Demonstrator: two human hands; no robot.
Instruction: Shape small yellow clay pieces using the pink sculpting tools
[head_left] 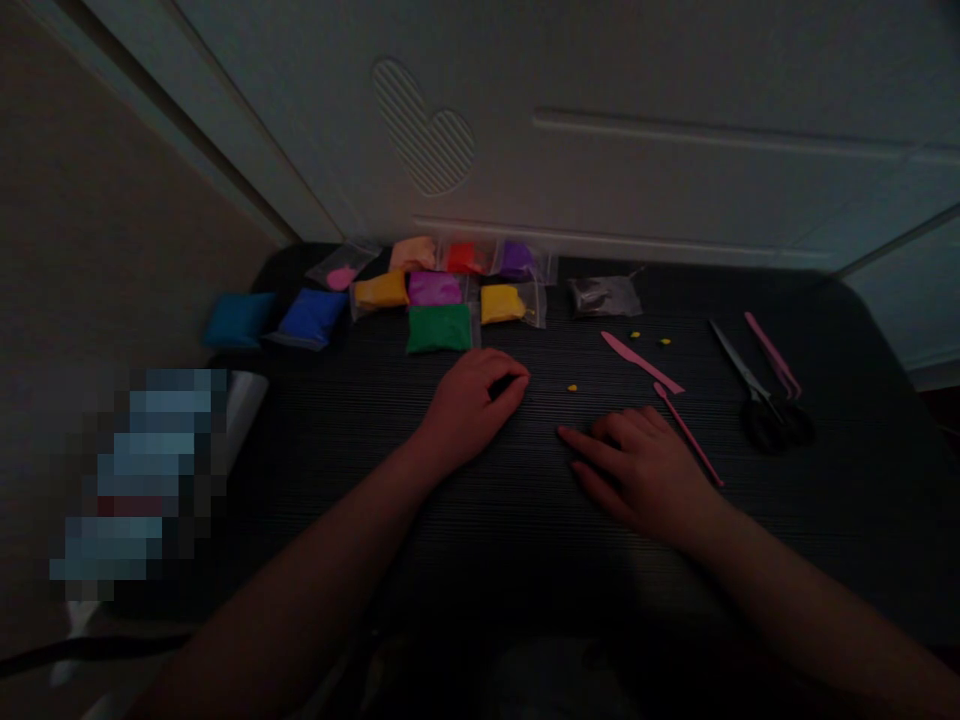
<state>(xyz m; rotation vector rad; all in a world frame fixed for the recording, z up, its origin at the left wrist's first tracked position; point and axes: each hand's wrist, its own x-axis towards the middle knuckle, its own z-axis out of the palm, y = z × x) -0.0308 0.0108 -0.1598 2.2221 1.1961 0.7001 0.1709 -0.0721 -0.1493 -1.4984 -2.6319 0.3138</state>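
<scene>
My left hand (471, 412) rests on the dark striped table, thumb and forefinger tips pinched together. Whatever lies between them, if anything, is too small to make out. To its right is a tiny yellow piece (572, 388), apart from both hands. My right hand (643, 468) lies just below that piece, forefinger stretched out and thumb apart, holding nothing visible. Two small yellow-and-dark bits (635, 335) sit farther back. Beside the right hand are a pink plastic knife (641, 362) and a thin pink modelling stick (690, 435).
Several clear bags of coloured, clay-like material, including a green bag (439, 328) and a yellow bag (504, 303), line the table's back. Scissors (759, 392) and a pink forked tool (772, 354) lie at right. A blurred-out object (150, 460) stands at left. A white panel (637, 190) rises behind.
</scene>
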